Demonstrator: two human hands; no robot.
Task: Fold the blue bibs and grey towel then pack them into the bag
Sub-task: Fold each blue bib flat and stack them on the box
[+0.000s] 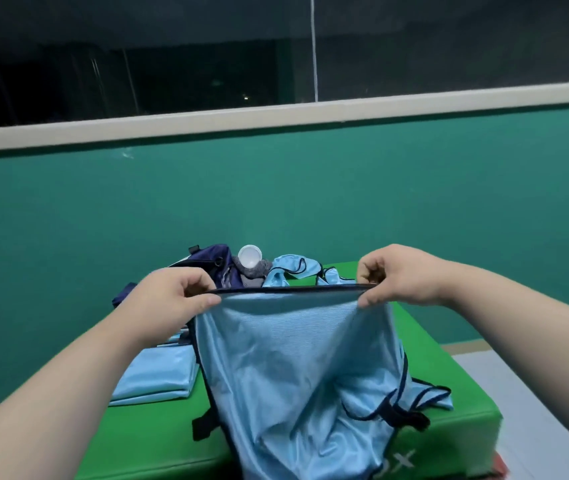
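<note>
Pinching 1 end of the dark edge with my left hand (179,299), bag (207,261) just behind it; blue bib (293,358) hangs between, long edge stretched sideways, bottom draped on the desk (442,355); right hand (390,275) pinches the other end.

dim even light, soft blur, edges bowed

One wide-angle view, from the person's head, faces forward and tilts down. Both forearms enter from the lower corners; the left hand (175,299) and right hand (394,282) sit mid-frame, near the lens, pinching a bib (293,358) that fills the lower middle. The green box (158,438) lies close below; the wall (276,202) behind fills the upper half
</note>
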